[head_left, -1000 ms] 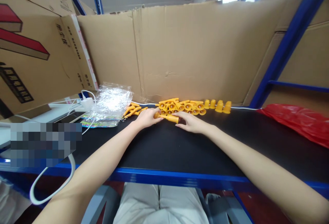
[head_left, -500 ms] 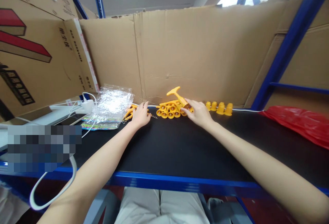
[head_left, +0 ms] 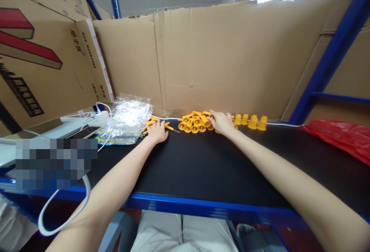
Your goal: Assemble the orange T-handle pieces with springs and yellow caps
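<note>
My left hand (head_left: 157, 132) rests with spread fingers over a small heap of yellow T-handled corkscrew pieces (head_left: 169, 126). One bare metal spiral (head_left: 177, 131) sticks out to its right. My right hand (head_left: 224, 124) is closed at the right end of a stacked pile of yellow corkscrews with bell-shaped caps (head_left: 194, 126). Its thumb and index finger are on a corkscrew (head_left: 207, 113) lying on top of the pile; the hand hides part of it. Several loose yellow bell caps (head_left: 253, 121) stand in a row to the right of this hand.
A clear plastic bag (head_left: 131, 113) lies left of the heap, near white cables and a charger (head_left: 101, 118). A red plastic bag (head_left: 338, 136) lies at the right. A cardboard panel (head_left: 231, 59) stands behind the black tabletop (head_left: 202, 167), which has a blue front edge (head_left: 208, 205).
My right hand has lowered the corkscrew from above the pile onto it. My left hand stays at the heap, its fingers now more spread. The view has shifted slightly.
</note>
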Available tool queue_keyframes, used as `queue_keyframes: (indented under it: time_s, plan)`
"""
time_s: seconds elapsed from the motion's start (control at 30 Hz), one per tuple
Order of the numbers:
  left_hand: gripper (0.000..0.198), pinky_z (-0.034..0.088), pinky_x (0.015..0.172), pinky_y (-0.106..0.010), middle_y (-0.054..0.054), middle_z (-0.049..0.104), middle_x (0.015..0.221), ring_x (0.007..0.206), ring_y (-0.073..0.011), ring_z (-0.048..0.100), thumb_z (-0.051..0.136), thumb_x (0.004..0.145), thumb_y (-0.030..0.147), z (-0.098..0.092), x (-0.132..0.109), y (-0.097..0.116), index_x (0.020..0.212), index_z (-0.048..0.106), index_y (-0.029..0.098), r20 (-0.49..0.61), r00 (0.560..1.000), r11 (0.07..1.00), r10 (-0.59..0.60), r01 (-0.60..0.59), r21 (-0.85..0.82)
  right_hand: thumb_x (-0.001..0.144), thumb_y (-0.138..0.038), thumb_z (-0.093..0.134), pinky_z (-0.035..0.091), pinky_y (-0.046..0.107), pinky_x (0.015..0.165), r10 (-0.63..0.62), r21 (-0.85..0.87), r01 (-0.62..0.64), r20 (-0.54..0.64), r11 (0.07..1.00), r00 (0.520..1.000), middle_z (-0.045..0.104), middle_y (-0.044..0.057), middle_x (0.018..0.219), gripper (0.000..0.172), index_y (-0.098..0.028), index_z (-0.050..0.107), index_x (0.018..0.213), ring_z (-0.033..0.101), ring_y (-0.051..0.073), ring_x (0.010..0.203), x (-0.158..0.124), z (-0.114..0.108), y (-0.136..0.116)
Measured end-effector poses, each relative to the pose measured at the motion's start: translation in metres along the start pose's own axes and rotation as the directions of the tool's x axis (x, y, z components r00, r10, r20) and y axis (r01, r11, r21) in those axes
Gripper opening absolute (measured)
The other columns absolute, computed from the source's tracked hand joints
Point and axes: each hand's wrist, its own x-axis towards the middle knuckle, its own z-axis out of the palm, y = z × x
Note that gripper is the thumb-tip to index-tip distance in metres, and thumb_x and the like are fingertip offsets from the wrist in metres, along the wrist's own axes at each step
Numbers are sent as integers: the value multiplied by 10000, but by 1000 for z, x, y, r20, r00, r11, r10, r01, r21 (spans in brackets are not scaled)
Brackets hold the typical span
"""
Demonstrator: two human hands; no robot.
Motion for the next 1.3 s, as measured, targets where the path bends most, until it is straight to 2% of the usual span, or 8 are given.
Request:
queue_keyframes:
  time_s: [0.2, 0.33, 0.47, 0.7, 0.87, 1.03, 1.17, 1.3]
  plan:
    - [557, 182, 1044, -634, -136, 251, 1498, 1370, -309, 225, 333, 871, 378, -1, -2, 3, 1397, 285, 204, 47, 999, 1000, -2, 4, -25, 938, -309, 354, 289, 469, 984, -9, 25, 6, 127, 1000, 992, 613, 115, 1216, 440, -196, 452, 1351, 539, 259, 1140, 8, -7, 15]
    - [560, 220, 1035, -615, -160, 247, 1494, 1359, -331, 240, 358, 867, 373, -1, -2, 3, 1390, 293, 182, 33, 999, 1000, -4, 5, -27, 925, -254, 386, 261, 441, 1046, -72, 94, 62, 108, 994, 991, 633, 107, 1185, 395, -173, 525, 1286, 568, 231, 1113, 12, -1, 20]
    - [510, 336, 983, -555, -176, 354, 1427, 1296, -341, 343, 377, 867, 285, -5, -2, 1, 1362, 326, 168, -13, 1000, 999, -17, 17, -41, 919, -233, 392, 265, 434, 1069, -87, 187, 72, 74, 980, 993, 609, 102, 1223, 382, -160, 545, 1262, 565, 225, 1125, 13, 4, 18]
    - [398, 431, 917, -374, -134, 499, 1241, 1132, -268, 519, 415, 811, 92, -11, 2, -7, 1183, 515, 191, -134, 991, 994, -16, 2, -109, 846, -475, 499, 360, 418, 1026, -102, 343, 86, 29, 935, 994, 578, 91, 1268, 516, -180, 550, 1266, 509, 255, 1196, 14, -6, 32]
    - [424, 452, 892, -375, -119, 486, 1204, 1076, -257, 539, 458, 780, 84, -5, 7, -8, 1180, 528, 204, -239, 971, 979, 3, -52, -199, 909, -365, 346, 352, 437, 1021, 119, 282, -67, -172, 957, 978, 584, 104, 1257, 437, -166, 586, 1214, 495, 244, 1203, 21, -8, 74]
    - [491, 459, 883, -322, -99, 496, 1163, 1040, -215, 549, 466, 749, 38, -6, 6, 0, 1215, 515, 188, -251, 967, 952, 45, -117, -283, 831, -210, 394, 308, 522, 1031, 363, 43, -363, 26, 931, 932, 434, 89, 1409, 503, -176, 484, 1325, 393, 274, 1283, 15, 6, 115]
    - [410, 452, 875, -307, -84, 525, 1132, 1038, -204, 549, 452, 778, 52, -15, 1, 5, 1147, 561, 192, -228, 969, 957, 89, -147, -251, 757, -197, 495, 177, 653, 1030, 411, -80, -403, 181, 912, 894, 340, 56, 1471, 554, -247, 493, 1309, 283, 308, 1341, 5, 17, 127]
    - [272, 426, 895, -363, -93, 573, 1065, 1074, -253, 513, 471, 774, 71, -22, -7, 9, 964, 635, 177, -84, 979, 978, 186, -192, -77, 743, -158, 528, 181, 668, 1010, 390, -80, -382, 145, 921, 909, 428, 69, 1415, 457, -250, 597, 1185, 308, 324, 1321, 3, 13, 126]
